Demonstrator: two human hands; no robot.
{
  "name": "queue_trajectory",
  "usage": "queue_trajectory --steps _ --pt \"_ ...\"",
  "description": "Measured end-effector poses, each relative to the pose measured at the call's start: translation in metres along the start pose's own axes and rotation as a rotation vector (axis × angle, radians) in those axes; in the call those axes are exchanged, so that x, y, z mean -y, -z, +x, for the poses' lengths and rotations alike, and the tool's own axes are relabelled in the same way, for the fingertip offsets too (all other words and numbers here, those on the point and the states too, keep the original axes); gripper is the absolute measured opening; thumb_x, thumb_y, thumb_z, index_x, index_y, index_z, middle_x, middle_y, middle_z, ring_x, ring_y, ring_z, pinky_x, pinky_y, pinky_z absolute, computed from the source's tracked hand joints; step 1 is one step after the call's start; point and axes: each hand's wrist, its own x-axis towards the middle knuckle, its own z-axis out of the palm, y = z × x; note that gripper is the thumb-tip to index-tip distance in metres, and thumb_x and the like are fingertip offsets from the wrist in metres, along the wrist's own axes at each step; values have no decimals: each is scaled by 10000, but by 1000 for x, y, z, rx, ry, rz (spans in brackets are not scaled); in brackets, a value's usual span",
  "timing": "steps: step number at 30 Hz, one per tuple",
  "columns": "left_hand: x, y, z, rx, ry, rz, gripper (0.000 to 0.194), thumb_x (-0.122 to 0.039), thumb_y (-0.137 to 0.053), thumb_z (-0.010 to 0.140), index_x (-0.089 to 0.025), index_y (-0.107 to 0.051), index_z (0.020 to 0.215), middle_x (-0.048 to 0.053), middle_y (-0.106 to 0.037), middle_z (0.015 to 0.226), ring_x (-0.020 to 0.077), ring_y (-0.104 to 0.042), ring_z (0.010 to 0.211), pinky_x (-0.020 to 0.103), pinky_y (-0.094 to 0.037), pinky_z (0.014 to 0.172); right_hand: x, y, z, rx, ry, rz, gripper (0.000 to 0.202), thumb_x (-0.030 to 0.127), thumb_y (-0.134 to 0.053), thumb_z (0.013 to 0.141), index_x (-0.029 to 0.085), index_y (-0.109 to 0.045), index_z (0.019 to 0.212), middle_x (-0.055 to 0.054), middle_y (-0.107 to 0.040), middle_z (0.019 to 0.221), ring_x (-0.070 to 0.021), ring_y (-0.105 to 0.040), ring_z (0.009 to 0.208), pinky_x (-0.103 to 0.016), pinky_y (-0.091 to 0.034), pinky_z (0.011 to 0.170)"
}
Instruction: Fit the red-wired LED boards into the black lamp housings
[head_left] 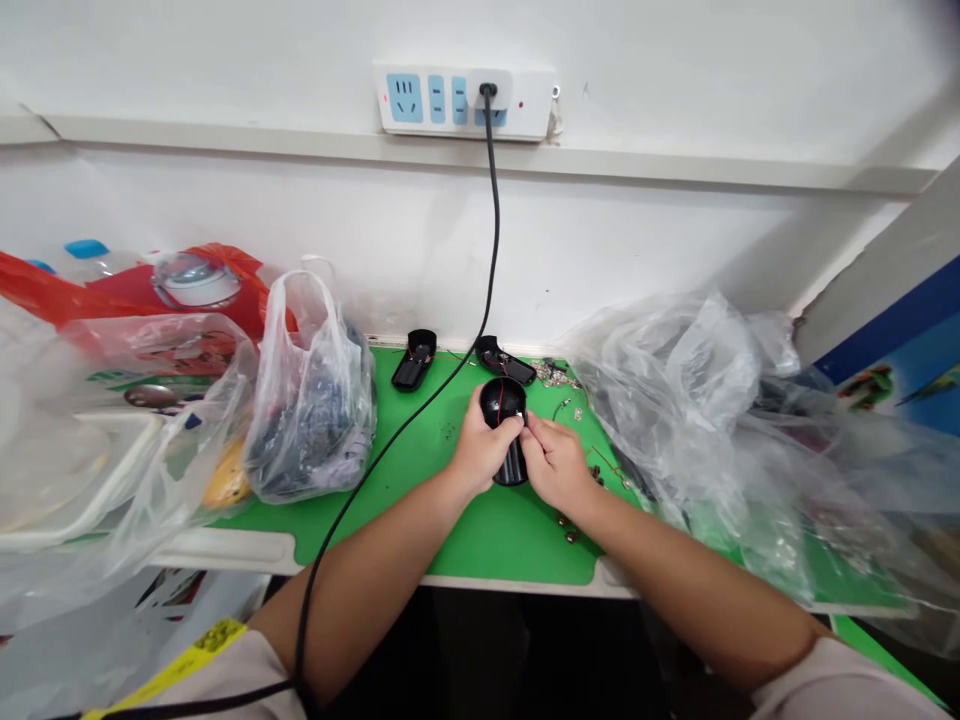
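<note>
A black plastic shell (513, 472), with a rounded bowl at its far end and a thin red wire across it, is held up over the green tabletop (420, 470). My left hand (484, 444) is closed around its left side, thumb lying across the middle. My right hand (556, 462) is closed against the right side, its thumb and finger pinched at the edge. Beside the fingertips shows a small shiny bit (520, 412), too small to make out. Two similar black shells with wires, a left one (415, 362) and a right one (505, 362), lie near the wall.
A black cable (491, 200) hangs from the power strip (465, 100) and crosses the table to my left. Small metal parts (553, 374) lie at the back right, with brownish pieces (570, 536) near my right forearm. Plastic bags (311, 400) crowd the left; clear plastic sheeting (675, 400) covers the right.
</note>
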Motion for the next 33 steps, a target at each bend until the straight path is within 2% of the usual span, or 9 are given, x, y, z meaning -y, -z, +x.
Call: queue_trajectory --steps 4,7,10,13,17,20,22,26,33 --pt "-10 3 6 146 295 -137 420 -239 -683 648 -234 -486 1020 -35 -574 713 147 -577 574 317 -512 569 -13 14 18 -1 -195 226 252 344 -521 883 197 -714 950 -36 -671 782 -182 -601 688 -327 -486 684" --pt "-14 5 3 317 473 -135 457 -244 -679 645 -242 -467 1050 -19 -580 688 178 -581 529 339 -506 475 -26 26 27 -48 -294 472 337 380 -586 850 225 -670 1138 -50 -692 1016 -203 -643 860 -357 -504 793" --pt "-15 6 -1 440 573 -108 461 -241 -674 648 -239 -474 1063 -10 -582 682 179 -577 524 328 -498 454 -32 33 31 65 -234 716 456 391 -583 864 280 -549 1305 -48 -618 1254 -218 -574 1139 -394 -453 963" --pt "-13 6 -3 504 601 -107 472 -252 -706 650 -228 -498 1073 -13 -580 693 144 -560 526 285 -477 495 -29 36 32 229 -183 759 561 402 -588 870 303 -431 1400 -49 -617 1269 -196 -575 1153 -414 -414 1027" --pt "-7 6 0 477 341 20 613 -235 -805 582 -211 -513 1121 25 -629 925 169 -623 788 289 -489 697 -26 36 33 217 -159 722 632 438 -625 837 287 -412 1413 -63 -631 1249 -204 -616 1094 -428 -465 983" --pt "-3 7 2 468 -12 264 818 -231 -855 529 -204 -461 1245 76 -618 1122 254 -589 1046 381 -463 897 -26 33 33 136 -156 668 524 410 -673 801 268 -566 1294 -66 -643 1233 -227 -624 1090 -437 -475 979" --pt "-1 8 1 443 -150 397 795 -256 -822 592 -203 -446 1290 99 -605 1187 284 -567 1110 432 -433 959 -23 30 32 88 -159 605 442 381 -703 775 261 -647 1197 -66 -654 1218 -240 -620 1104 -450 -456 1007" --pt "1 8 -4 371 -246 541 615 -285 -709 732 -215 -466 1293 98 -601 1226 279 -571 1123 447 -422 982 -16 27 32 24 -137 500 416 338 -744 726 265 -691 1132 -68 -659 1214 -260 -597 1154 -481 -410 1058" --pt "2 5 -6 352 -257 498 502 -302 -687 752 -201 -506 1209 107 -622 1152 261 -600 1055 423 -458 936 -12 27 32 18 -84 514 392 339 -756 718 280 -704 1102 -69 -669 1194 -263 -602 1152 -500 -419 1051"
